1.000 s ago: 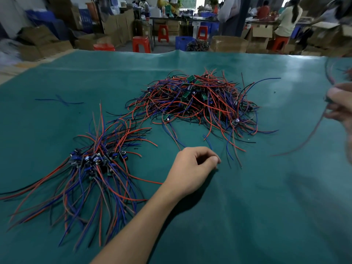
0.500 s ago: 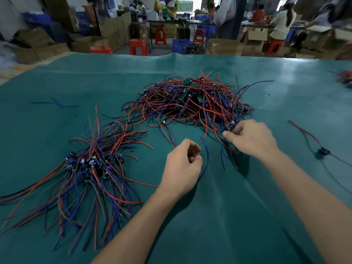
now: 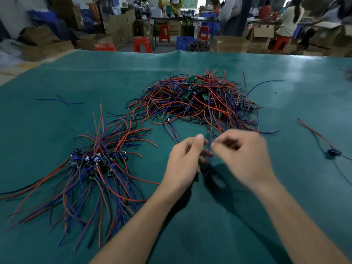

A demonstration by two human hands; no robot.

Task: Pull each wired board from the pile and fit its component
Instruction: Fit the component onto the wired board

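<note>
Pinching a blue-wired board (image 3: 210,149) between my left hand (image 3: 185,161) and right hand (image 3: 245,155), I held it raised before me, near the pile (image 3: 194,100), for fitting; blur hid the component; finished ones (image 3: 95,161) lay left.

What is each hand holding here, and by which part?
Both the left hand and right hand pinch a blue wire between them; blur hides the exact grip and any board.

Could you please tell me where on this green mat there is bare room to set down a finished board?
Bare green mat lies near you between the forearms, and right of the hands up to the lone wired board. Crowded: the tangled red and blue wire pile ahead and the fanned finished bundle at left.
</note>
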